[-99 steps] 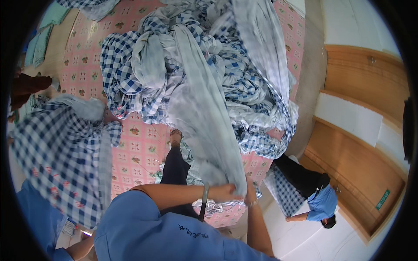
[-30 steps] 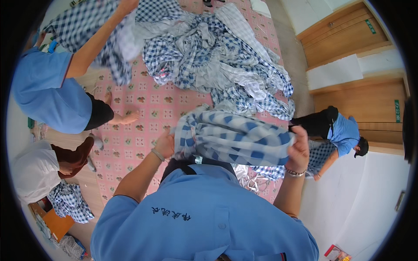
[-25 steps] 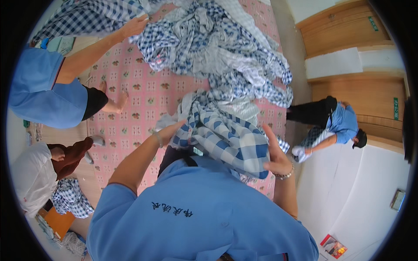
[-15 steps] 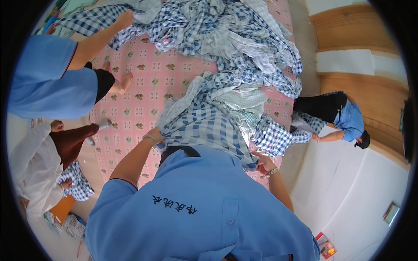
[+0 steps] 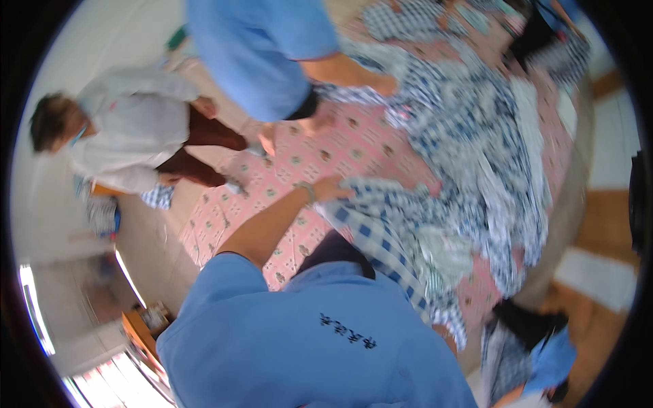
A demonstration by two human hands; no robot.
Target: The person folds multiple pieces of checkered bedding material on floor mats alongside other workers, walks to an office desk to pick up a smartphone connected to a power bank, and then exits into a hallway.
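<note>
A large blue-and-white checked cloth (image 5: pixel 381 234) hangs in front of me, stretching from my left side toward the lower right. My left hand (image 5: pixel 332 189) is closed on its upper left edge, the fingers slightly blurred. Low on the right, my right hand (image 5: pixel 445 334) is beside the cloth's other end; its fingers are mostly hidden by my blue shirt and the fabric. Just beyond lies a pale green-white cloth (image 5: pixel 445 250). A big heap of checked and white cloths (image 5: pixel 469 136) spreads behind it.
Pink patterned sheeting (image 5: pixel 354 153) covers the floor. A person in blue (image 5: pixel 265 54) reaches into the heap; one in white (image 5: pixel 132 122) stands left. Others hold cloth at lower right (image 5: pixel 554 360) and top right (image 5: pixel 537 34). A wooden desk (image 5: pixel 139 340) stands lower left.
My view has swung to the left, so the heap now appears farther right. My left hand has gone up and forward with the cloth's edge; my right hand is now mostly hidden.
</note>
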